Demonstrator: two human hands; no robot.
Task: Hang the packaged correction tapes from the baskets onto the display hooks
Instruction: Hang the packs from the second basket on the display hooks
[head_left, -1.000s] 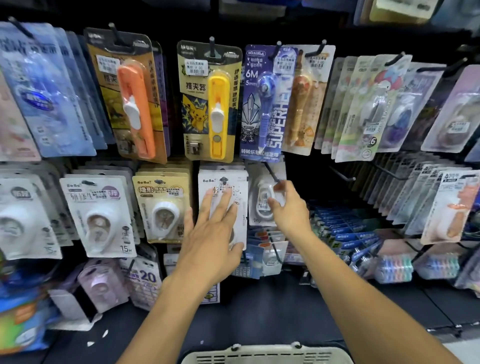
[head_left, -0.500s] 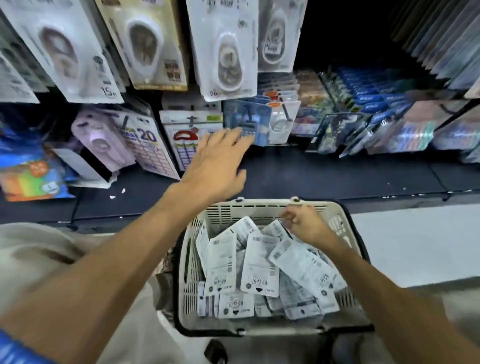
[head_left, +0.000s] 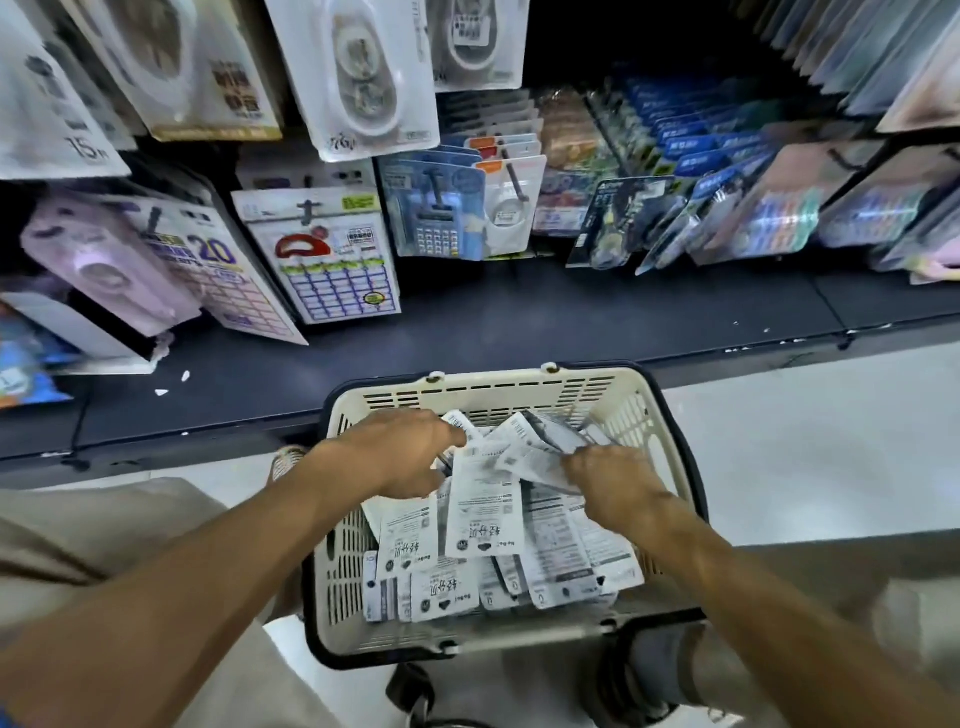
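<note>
Both hands are down in the basket (head_left: 670, 462): my left hand (head_left: 400, 452) lies at nine o'clock on the heap of packs (head_left: 485, 514), fingers touching them, though whether it grips one I cannot tell, while my right hand (head_left: 610, 483) at three o'clock pinches the edge of a pack. To do this well I would hold the heap down with the left and lift a single pack free. I would then turn its hang-hole toward the hooks at twelve.
</note>
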